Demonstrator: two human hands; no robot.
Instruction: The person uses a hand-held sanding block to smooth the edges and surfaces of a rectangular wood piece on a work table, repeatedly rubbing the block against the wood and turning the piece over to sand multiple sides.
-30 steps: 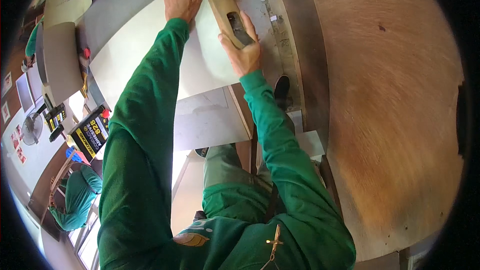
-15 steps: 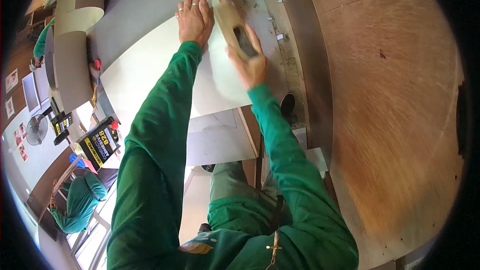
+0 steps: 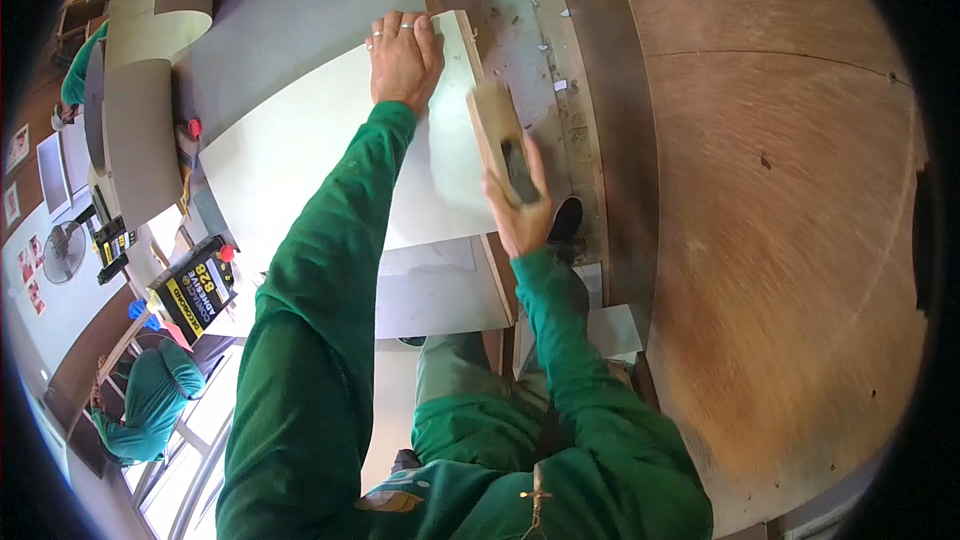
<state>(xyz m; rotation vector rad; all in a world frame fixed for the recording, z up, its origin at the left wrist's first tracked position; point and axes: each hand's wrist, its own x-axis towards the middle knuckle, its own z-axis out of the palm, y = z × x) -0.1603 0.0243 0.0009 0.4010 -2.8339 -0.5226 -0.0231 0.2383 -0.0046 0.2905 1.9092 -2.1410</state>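
A white panel [image 3: 310, 140] with a pale wood edge lies across the workbench. My left hand [image 3: 402, 65], with rings on its fingers, presses on the panel near its far right corner, fingers bent over the far edge and closed on it. A wooden hand plane [image 3: 492, 120] sits along the panel's right edge, slightly blurred. Gripping the plane's rear half from behind is my right hand [image 3: 521, 215], thumb and fingers on either side of the dark opening in its body. The plane's blade and sole are hidden.
Grey sheet [image 3: 300, 10] lies beyond the panel, with curled laminate sheets [image 3: 145, 140] at left. A black-and-yellow adhesive can [image 3: 193, 290] stands at lower left near a seated person in green [image 3: 155, 405]. A large brown wooden board [image 3: 780, 190] fills the right. Scraps litter the floor.
My right hand has drawn the plane toward me and a little right along the panel's edge. The left hand stays at the far corner of the panel.
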